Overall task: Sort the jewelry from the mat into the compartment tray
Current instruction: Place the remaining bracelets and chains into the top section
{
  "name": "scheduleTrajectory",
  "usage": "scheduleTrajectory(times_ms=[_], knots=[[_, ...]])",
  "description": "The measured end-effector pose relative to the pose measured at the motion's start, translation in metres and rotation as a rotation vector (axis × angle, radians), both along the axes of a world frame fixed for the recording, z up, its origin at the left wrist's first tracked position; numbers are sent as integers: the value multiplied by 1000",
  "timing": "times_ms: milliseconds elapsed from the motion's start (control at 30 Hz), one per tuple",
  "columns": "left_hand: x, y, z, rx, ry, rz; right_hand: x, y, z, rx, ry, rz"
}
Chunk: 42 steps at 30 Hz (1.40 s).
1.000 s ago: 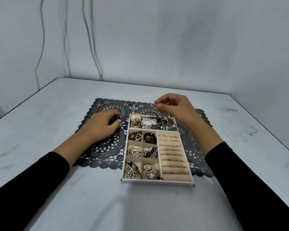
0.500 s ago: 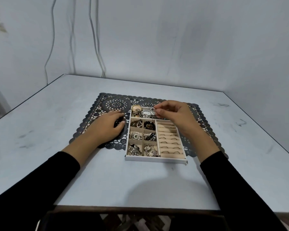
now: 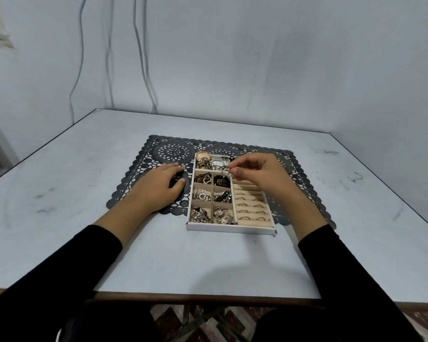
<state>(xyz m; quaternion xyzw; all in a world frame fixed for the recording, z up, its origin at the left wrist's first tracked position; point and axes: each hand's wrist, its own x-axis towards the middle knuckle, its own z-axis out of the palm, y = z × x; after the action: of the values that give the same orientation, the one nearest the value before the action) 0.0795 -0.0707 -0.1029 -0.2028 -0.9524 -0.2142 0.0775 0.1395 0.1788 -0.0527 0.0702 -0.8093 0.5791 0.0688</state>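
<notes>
A white compartment tray (image 3: 230, 227) lies on a dark lace mat (image 3: 143, 166). Its left compartments hold heaps of gold, silver and black jewelry, a long top compartment holds watches (image 3: 216, 162), and beige ring rolls (image 3: 251, 208) fill the right side. My right hand (image 3: 260, 174) hovers over the tray's far part, thumb and forefinger pinching a small silver piece (image 3: 226, 172) above the upper compartments. My left hand (image 3: 158, 186) rests on the mat just left of the tray, fingers loosely curved, with nothing plainly held.
The mat and tray sit mid-table on a pale grey tabletop (image 3: 84, 218). A wall with hanging cables (image 3: 143, 70) stands behind. The near table edge (image 3: 208, 298) runs below my black sleeves.
My right hand came back from beyond the tray's far edge to over its upper compartments, still pinching the silver piece. The view pulled back. My left hand stayed put.
</notes>
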Motion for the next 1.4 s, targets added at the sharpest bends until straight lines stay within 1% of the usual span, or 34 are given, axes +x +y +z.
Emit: scheduleTrajectory(times_ms=[233,400,633,1167,1233,1333,1400], knots=[[-4,0,-1,9,-10,-7,-9,-9,-1,105,-118,66],[-7,-1,-2,4,-15,-20,-17,-10,-2,377,-8,12],[-8,2,-2,-3,-12,-24,-18,-13,-7,494,80,-8],[-7,1,-2,-7,-9,-18,-17,-16,-9,557,127,-29],[-7,1,-1,-8,-10,-18,-16,-15,-9,526,124,-31],[-6,1,-1,-13,-10,-23,-11,-9,-9,398,89,-50],[-5,1,0,-15,-11,-25,-7,-3,-12,336,103,-69]])
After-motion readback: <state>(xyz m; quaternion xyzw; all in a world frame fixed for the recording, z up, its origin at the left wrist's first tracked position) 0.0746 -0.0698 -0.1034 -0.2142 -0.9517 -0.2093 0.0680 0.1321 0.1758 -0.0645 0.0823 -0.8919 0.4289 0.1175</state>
